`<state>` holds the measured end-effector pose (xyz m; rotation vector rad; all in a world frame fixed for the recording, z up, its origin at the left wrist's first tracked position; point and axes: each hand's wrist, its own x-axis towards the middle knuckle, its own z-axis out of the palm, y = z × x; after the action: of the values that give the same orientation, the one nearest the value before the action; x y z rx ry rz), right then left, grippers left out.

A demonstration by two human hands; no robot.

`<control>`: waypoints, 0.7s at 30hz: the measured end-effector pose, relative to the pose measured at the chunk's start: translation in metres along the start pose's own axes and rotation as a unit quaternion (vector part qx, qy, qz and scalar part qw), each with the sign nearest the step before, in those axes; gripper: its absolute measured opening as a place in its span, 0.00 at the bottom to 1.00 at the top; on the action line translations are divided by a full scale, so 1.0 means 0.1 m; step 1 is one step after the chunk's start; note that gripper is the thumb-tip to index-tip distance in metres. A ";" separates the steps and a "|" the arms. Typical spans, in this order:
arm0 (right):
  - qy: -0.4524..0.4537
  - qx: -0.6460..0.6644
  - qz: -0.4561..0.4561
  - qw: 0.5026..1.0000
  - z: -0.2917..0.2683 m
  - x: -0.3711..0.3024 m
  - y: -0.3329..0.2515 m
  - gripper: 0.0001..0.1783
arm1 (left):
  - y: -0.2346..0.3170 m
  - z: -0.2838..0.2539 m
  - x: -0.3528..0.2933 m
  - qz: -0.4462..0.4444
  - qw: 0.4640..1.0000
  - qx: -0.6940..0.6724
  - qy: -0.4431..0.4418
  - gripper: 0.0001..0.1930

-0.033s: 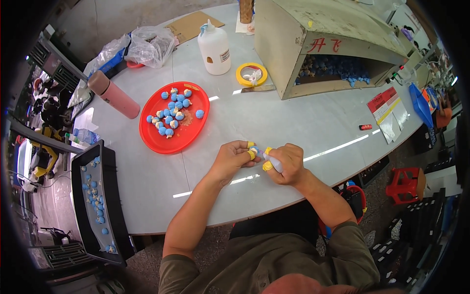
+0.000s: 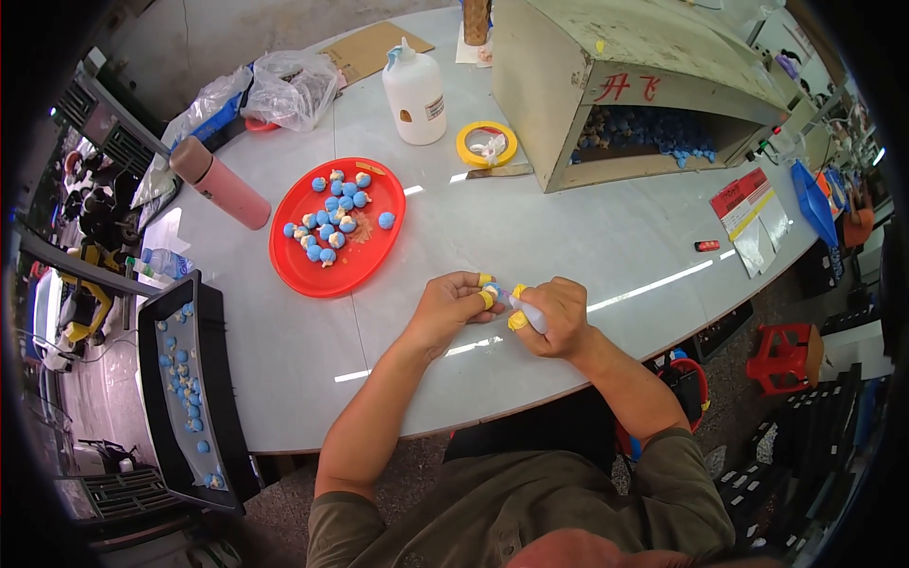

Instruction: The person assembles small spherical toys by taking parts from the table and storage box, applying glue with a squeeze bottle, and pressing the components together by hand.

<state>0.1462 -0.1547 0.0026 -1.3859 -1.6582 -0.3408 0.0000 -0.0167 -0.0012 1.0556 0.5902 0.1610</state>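
Over the grey table (image 2: 454,227), my left hand (image 2: 448,308) pinches a small blue-and-white ball (image 2: 491,291) between thumb and fingers. My right hand (image 2: 561,320) is closed round a small translucent squeeze bottle (image 2: 534,318), its tip pointed at the ball; whether they touch is too small to tell. Yellow tape wraps several fingertips on both hands. To the left lies a round red tray (image 2: 379,270), where several similar blue balls (image 2: 327,232) with pale lumps are gathered.
A black bin (image 2: 227,417) with more balls stands at the table's left edge. Farther back are a pink flask (image 2: 227,189), a white jug (image 2: 414,99), a yellow tape roll (image 2: 464,145) and a metal box (image 2: 530,104) full of blue pieces. At right lies a small red object (image 2: 706,246).
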 end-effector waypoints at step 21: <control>0.031 0.030 0.011 0.999 0.05 -0.04 0.04 0.10 | 0.02 0.00 -0.01 -0.004 1.000 0.003 -0.008 0.15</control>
<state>0.1472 -0.1524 -0.0042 -1.3351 -1.5890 -0.3157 -0.0008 -0.0165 0.0010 1.0600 0.5813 0.1426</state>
